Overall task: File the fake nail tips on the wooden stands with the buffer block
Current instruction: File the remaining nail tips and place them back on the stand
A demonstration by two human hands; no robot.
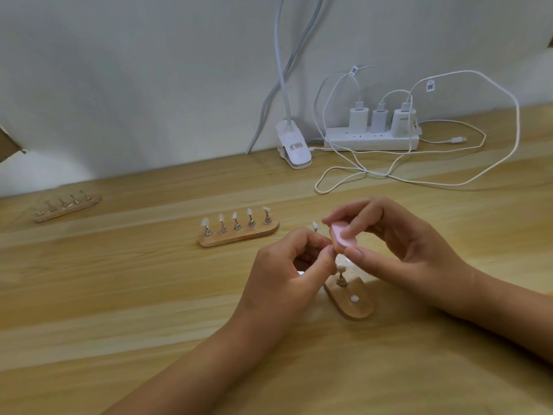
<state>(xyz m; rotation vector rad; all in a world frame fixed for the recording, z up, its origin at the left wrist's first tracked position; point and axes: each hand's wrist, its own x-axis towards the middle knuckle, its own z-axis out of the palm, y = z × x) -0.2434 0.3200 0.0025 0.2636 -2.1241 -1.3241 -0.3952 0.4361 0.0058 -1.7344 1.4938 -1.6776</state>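
Observation:
My right hand (398, 244) pinches a small pink buffer block (343, 238) between thumb and fingers. Its edge meets the fingertips of my left hand (287, 271), which are closed on a nail tip holder lifted off the stand; the tip itself is hidden by my fingers. Under both hands lies a wooden stand (354, 301) pointing toward me, with one metal peg holder (340, 275) upright and a bare white magnet spot (355, 298). One more nail tip (314, 225) pokes up behind my left hand. A second wooden stand (239, 233) with several white nail tips sits at the table's middle.
A third wooden stand (67, 205) with holders lies at the far left. By the wall stand a white clip lamp (294, 148) and a white power strip (371, 139) with three chargers, whose white cables (419, 178) loop over the wooden table (119, 295).

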